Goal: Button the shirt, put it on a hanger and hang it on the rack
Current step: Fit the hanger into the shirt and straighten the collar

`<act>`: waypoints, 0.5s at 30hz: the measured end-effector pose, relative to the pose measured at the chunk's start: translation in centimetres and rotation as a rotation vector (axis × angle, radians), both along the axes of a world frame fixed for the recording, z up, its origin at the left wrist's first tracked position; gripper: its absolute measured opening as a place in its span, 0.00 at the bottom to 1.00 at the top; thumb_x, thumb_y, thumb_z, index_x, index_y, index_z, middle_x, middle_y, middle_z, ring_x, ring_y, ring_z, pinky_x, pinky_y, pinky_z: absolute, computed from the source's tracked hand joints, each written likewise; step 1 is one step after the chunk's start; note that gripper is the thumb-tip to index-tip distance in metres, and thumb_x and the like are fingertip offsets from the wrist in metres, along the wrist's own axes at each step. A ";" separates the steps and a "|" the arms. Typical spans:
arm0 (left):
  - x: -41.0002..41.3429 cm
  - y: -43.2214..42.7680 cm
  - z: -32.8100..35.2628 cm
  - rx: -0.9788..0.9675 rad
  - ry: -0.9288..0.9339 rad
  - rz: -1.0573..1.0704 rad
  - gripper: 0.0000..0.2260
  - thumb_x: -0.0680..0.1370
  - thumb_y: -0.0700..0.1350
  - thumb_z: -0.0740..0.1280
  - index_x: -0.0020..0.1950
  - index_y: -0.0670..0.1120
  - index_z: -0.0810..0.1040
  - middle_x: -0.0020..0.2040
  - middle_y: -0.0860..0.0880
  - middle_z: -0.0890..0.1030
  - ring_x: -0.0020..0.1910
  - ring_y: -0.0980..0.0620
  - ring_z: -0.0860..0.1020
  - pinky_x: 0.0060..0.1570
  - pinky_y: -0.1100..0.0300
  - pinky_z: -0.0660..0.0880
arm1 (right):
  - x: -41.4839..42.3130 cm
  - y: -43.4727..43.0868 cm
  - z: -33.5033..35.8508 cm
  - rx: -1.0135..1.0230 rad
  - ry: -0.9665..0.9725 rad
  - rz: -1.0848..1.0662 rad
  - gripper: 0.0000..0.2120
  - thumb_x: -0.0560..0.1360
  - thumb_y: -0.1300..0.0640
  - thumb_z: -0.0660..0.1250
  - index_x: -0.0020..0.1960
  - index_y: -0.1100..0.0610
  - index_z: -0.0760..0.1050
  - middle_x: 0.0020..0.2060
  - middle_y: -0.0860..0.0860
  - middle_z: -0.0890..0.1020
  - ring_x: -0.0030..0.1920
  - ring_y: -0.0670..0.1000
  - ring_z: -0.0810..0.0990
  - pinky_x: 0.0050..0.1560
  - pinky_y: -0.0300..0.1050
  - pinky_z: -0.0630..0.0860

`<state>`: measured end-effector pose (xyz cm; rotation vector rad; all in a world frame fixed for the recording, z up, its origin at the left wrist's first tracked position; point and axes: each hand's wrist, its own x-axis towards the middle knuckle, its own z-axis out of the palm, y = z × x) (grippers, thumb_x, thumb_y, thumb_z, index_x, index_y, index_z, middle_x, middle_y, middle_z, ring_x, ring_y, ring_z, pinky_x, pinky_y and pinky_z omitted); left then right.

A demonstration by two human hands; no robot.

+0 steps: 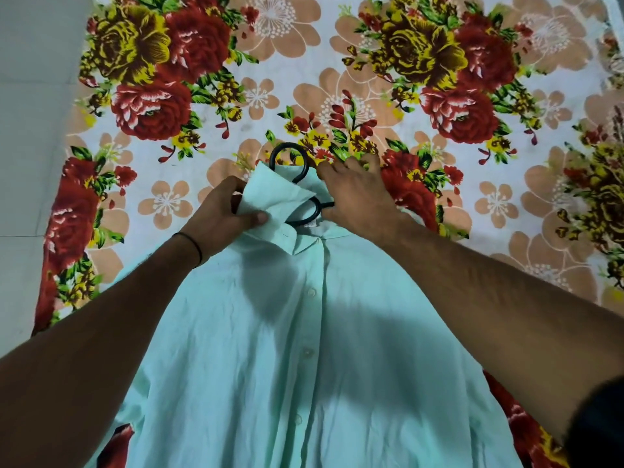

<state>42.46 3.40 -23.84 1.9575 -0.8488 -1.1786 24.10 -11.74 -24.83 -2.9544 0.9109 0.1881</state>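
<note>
A mint-green shirt [304, 349] lies flat on the bed, front up, its placket buttoned down the middle. A black hanger [297, 163] sticks out of the neck opening, hook pointing away from me; its shoulders are hidden inside the shirt. My left hand [219, 214] pinches the left collar flap, lifted and folded up over the hanger neck. My right hand [354, 194] rests on the right side of the collar, fingers spread toward the hook; what its fingertips do is hidden.
The shirt lies on a floral bedsheet [371, 79] with red and yellow roses. A pale floor or wall [30, 130] runs along the bed's left edge. No rack is in view.
</note>
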 end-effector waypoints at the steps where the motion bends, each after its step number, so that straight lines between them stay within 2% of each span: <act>1: 0.2 0.0 0.1 -0.002 -0.037 -0.032 0.17 0.74 0.41 0.74 0.58 0.40 0.72 0.52 0.41 0.82 0.49 0.44 0.81 0.49 0.49 0.77 | -0.2 -0.2 0.0 0.037 -0.061 -0.041 0.20 0.72 0.48 0.71 0.60 0.54 0.72 0.53 0.52 0.82 0.58 0.58 0.76 0.64 0.57 0.61; 4: 1.0 0.1 -0.1 0.000 -0.288 -0.096 0.12 0.75 0.45 0.73 0.51 0.38 0.76 0.46 0.35 0.80 0.43 0.39 0.77 0.44 0.47 0.74 | -1.4 -1.4 0.4 0.287 -0.180 -0.191 0.06 0.73 0.54 0.71 0.49 0.53 0.78 0.44 0.52 0.83 0.49 0.58 0.79 0.53 0.50 0.67; 6: 1.4 0.6 -0.5 -0.014 -0.312 -0.066 0.11 0.76 0.46 0.73 0.48 0.38 0.79 0.44 0.37 0.80 0.42 0.39 0.76 0.44 0.49 0.73 | -2.4 -2.5 0.8 0.432 -0.173 -0.252 0.09 0.72 0.51 0.74 0.48 0.55 0.82 0.41 0.55 0.84 0.44 0.58 0.80 0.44 0.48 0.71; 8: 1.4 1.3 -0.9 -0.007 -0.336 -0.015 0.10 0.75 0.47 0.73 0.51 0.42 0.82 0.45 0.44 0.82 0.44 0.47 0.76 0.46 0.57 0.69 | -3.2 -3.1 1.0 0.468 -0.157 -0.250 0.13 0.72 0.50 0.75 0.50 0.59 0.83 0.41 0.57 0.84 0.43 0.59 0.80 0.43 0.51 0.75; 11: 1.2 2.3 -1.4 0.006 -0.353 0.077 0.11 0.76 0.45 0.72 0.57 0.44 0.84 0.48 0.48 0.82 0.50 0.52 0.77 0.51 0.63 0.68 | -4.1 -3.4 0.5 0.522 -0.209 -0.276 0.11 0.71 0.54 0.76 0.48 0.60 0.85 0.38 0.59 0.83 0.42 0.60 0.80 0.41 0.50 0.71; 13: 0.9 2.7 -1.4 -0.011 -0.314 0.110 0.10 0.77 0.43 0.71 0.57 0.44 0.84 0.49 0.47 0.84 0.49 0.53 0.78 0.52 0.62 0.69 | -4.5 -3.1 0.0 0.538 -0.248 -0.290 0.10 0.70 0.58 0.77 0.50 0.60 0.85 0.44 0.59 0.82 0.48 0.61 0.79 0.47 0.47 0.70; 15: 1.0 2.9 -1.3 -0.031 -0.307 0.139 0.10 0.77 0.42 0.70 0.58 0.44 0.84 0.50 0.46 0.84 0.50 0.54 0.78 0.53 0.62 0.70 | -5.1 -2.7 -0.4 0.581 -0.334 -0.376 0.17 0.69 0.60 0.78 0.57 0.58 0.83 0.54 0.58 0.78 0.56 0.57 0.75 0.53 0.44 0.70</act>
